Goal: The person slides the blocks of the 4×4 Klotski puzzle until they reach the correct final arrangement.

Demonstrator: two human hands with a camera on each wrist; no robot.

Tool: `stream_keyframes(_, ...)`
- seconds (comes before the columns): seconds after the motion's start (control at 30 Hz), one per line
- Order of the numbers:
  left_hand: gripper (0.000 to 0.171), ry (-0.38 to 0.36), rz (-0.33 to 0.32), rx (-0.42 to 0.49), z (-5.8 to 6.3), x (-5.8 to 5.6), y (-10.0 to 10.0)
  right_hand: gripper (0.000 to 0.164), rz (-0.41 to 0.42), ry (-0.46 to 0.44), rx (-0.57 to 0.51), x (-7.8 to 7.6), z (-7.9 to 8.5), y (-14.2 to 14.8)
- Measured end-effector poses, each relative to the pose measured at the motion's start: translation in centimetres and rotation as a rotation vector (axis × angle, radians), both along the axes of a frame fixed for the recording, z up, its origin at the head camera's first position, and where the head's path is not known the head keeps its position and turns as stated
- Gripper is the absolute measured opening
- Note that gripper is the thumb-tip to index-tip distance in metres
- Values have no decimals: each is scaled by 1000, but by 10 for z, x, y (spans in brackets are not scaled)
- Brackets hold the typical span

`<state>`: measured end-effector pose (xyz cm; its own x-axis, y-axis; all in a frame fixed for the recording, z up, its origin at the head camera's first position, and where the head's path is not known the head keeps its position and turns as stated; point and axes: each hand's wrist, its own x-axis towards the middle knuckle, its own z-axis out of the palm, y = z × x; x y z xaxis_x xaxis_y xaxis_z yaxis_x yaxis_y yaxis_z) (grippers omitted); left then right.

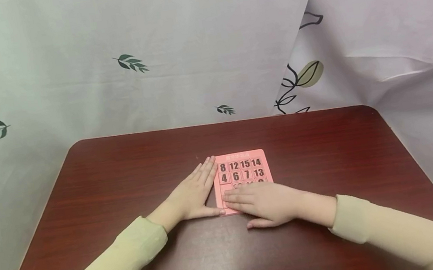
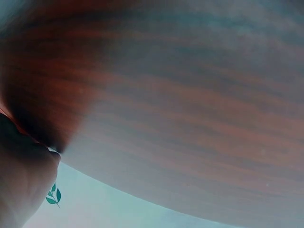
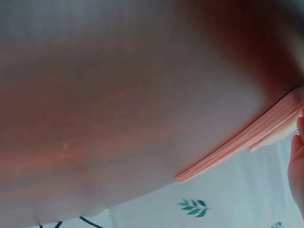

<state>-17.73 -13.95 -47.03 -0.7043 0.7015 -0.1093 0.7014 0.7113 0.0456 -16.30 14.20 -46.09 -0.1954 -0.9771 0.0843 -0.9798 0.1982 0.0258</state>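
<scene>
Lower number tiles (image 1: 249, 183): mostly covered by the right hand (image 1: 258, 200); their digits can't be read for certain.
Wrist views: blurred, mainly table (image 1: 140, 166).
Pink board (image 1: 241, 155): flat on the table, between the left hand (image 1: 197, 192) and right palm.
Left fingers: straight along its left edge, thumb apart.
Right fingers: extended over its lower rows, clasping nothing.

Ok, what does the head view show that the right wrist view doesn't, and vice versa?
Only the head view shows the numbered tiles of the pink board, the right hand lying over its lower part, and the left sleeve. Only the right wrist view shows the board's ridged side edge, seen from low down. Both show the board, the dark red table and leaf-printed cloth.
</scene>
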Motion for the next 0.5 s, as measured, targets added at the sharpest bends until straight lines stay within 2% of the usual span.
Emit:
stream_keyframes(0.17, 126, 10, -5, 13, 1, 0, -1, 69, -10, 11, 31, 3, -2, 0)
stream_keyframes(0.4, 126, 12, -9, 16, -1, 0, 0, 64, -57, -5, 13, -13, 0, -5)
stream_keyframes(0.5, 126, 6, -5, 13, -1, 0, 0, 63, -60, -6, 1, -15, 1, -6)
